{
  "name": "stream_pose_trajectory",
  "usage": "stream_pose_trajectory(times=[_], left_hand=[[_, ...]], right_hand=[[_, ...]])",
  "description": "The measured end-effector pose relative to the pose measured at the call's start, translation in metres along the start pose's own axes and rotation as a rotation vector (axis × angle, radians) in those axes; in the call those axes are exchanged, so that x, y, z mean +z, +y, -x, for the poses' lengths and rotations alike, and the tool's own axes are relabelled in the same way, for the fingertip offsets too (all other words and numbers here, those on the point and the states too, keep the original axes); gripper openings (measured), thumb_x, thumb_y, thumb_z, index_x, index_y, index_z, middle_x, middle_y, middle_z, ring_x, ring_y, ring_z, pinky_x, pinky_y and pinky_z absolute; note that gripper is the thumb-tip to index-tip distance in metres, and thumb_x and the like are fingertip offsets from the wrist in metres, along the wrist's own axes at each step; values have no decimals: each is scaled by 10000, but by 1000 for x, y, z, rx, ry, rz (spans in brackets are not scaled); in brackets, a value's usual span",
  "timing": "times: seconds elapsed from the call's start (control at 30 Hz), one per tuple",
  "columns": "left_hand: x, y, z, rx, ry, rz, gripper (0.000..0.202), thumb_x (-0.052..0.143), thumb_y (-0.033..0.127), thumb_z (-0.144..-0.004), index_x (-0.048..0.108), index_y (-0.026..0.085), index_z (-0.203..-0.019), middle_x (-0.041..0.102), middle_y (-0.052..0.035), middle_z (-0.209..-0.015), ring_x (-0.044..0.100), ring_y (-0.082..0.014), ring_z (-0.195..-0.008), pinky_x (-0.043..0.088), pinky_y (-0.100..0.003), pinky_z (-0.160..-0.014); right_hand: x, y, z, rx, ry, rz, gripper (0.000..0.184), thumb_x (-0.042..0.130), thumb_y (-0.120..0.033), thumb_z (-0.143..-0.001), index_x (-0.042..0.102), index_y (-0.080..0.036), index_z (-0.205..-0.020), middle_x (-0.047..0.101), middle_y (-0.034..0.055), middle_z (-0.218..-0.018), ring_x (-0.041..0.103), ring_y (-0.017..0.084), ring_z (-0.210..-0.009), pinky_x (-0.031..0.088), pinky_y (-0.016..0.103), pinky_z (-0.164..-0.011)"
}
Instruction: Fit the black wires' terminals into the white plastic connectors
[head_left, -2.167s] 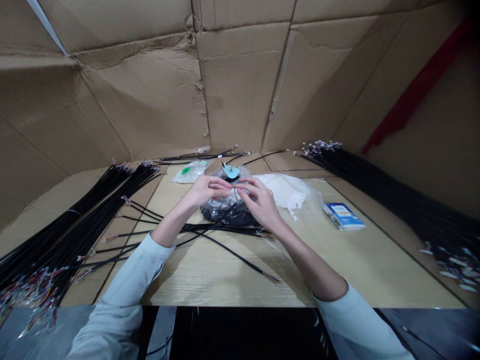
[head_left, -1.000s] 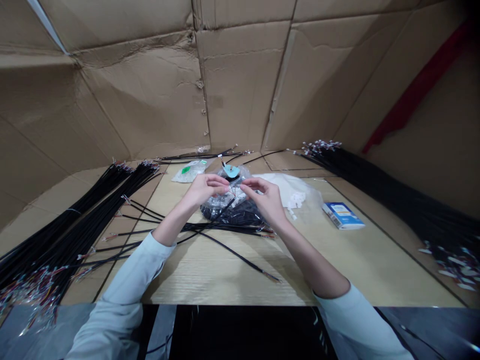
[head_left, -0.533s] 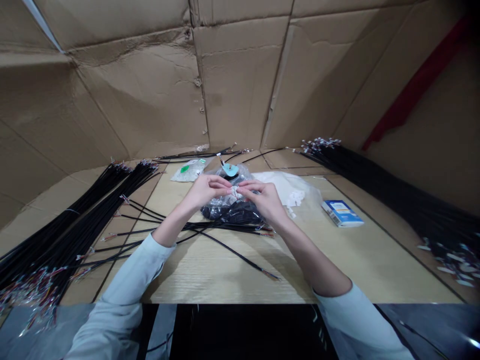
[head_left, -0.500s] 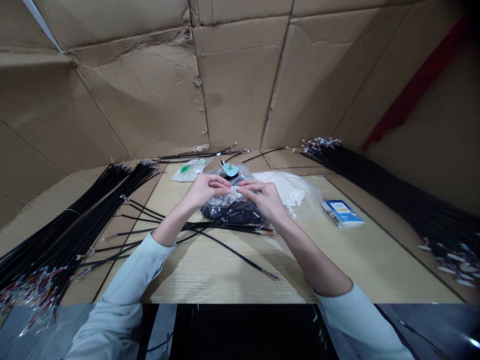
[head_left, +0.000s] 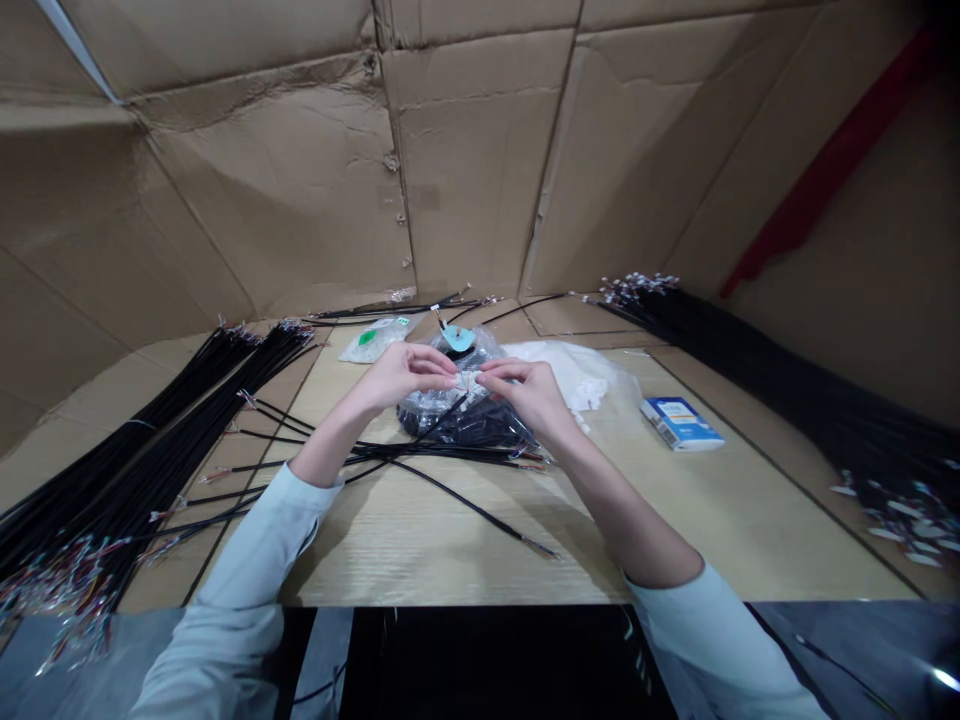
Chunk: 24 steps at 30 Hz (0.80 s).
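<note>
Thin coloured wires (head_left: 466,384) fan out from the end of a black cable (head_left: 450,409), between my two hands. My left hand (head_left: 407,371) is closed in a pinch, thumb against fingers, at the left side of these wires. From the right, my right hand (head_left: 531,394) pinches at the wires too; the exact part inside its fingertips is too small to see clearly. Beneath both hands lies a clear plastic bag (head_left: 480,424) with dark contents. A light-blue round piece (head_left: 458,338) stands just behind the fingertips.
Several loose black cables (head_left: 457,489) cross the table (head_left: 420,560). Thick cable bundles lie at left (head_left: 161,440) and right (head_left: 750,370). A blue-and-white box (head_left: 681,424), a white plastic bag (head_left: 600,370) and a small clear bag (head_left: 371,342) surround the work area. Cardboard walls (head_left: 472,170) rise behind.
My left hand has shifted slightly left, widening the gap between my fingertips. The wires and black cable end now show between them. My right hand has barely moved.
</note>
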<state>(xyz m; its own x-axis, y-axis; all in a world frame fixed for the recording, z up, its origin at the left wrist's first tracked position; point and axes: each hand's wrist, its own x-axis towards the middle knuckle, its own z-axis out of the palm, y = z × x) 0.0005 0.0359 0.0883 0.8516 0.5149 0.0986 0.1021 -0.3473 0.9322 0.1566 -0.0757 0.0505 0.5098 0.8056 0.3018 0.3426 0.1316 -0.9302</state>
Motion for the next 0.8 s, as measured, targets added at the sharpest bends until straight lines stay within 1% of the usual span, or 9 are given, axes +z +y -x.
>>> stream_pose_trajectory(times=[0.1,0.13,0.17,0.27,0.37,0.47,0.6,0.67,0.8], left_hand=[[1,1,0,9,3,-6,254,723,267,-617,659,124,-817,669,-70,-779,617,-145,-729,456,-250,-667],[1,1,0,13,7,-7,252,724,268,-617,659,125,-815,668,-69,-779,617,-145,-729,458,-251,-670],[1,1,0,14,9,-8,252,725,266,-616,659,124,-812,668,-68,-779,617,-146,-729,459,-252,-671],[3,2,0,9,9,-9,246,725,256,-615,659,119,-809,670,-70,-772,618,-145,-721,458,-247,-659],[4,3,1,5,16,-20,246,725,254,-615,660,114,-806,670,-70,-759,616,-144,-704,452,-241,-637],[2,3,1,2,28,-14,264,733,257,-602,660,108,-808,670,-71,-763,618,-150,-713,453,-244,-641],[1,3,0,-1,27,-1,274,736,252,-597,660,103,-814,670,-71,-772,623,-162,-736,461,-255,-658],[1,2,0,-5,25,4,265,736,251,-600,660,105,-808,668,-67,-761,622,-158,-726,462,-255,-656],[3,-1,-2,-10,18,9,249,731,250,-611,660,115,-808,669,-62,-750,614,-138,-702,453,-240,-641]], right_hand=[[0,-6,2,-47,-40,-7,177,643,-265,-675,700,-160,-805,682,60,-880,608,185,-823,452,320,-782],[-1,-8,3,-67,-53,-9,185,634,-262,-687,698,-168,-833,682,53,-892,607,183,-845,446,320,-803],[-1,-8,3,-90,-63,-13,174,629,-261,-696,697,-174,-830,682,49,-897,606,182,-863,441,320,-820],[-1,-7,2,-155,-68,-22,122,630,-276,-704,693,-176,-736,679,49,-888,605,181,-886,438,315,-838],[-2,-3,0,-174,-45,-5,128,644,-292,-691,689,-173,-703,676,51,-867,607,183,-872,442,318,-832],[-2,2,-2,-125,3,12,127,649,-282,-672,685,-160,-672,675,59,-842,608,189,-852,441,328,-831],[-1,5,-3,9,20,9,124,650,-265,-643,666,-144,-620,673,68,-812,606,190,-780,453,333,-777],[0,4,-3,5,4,2,128,638,-267,-654,671,-144,-667,673,65,-824,602,187,-776,456,326,-755],[0,-1,1,-104,-3,21,211,602,-245,-695,675,-166,-877,665,52,-910,592,172,-829,450,308,-755]])
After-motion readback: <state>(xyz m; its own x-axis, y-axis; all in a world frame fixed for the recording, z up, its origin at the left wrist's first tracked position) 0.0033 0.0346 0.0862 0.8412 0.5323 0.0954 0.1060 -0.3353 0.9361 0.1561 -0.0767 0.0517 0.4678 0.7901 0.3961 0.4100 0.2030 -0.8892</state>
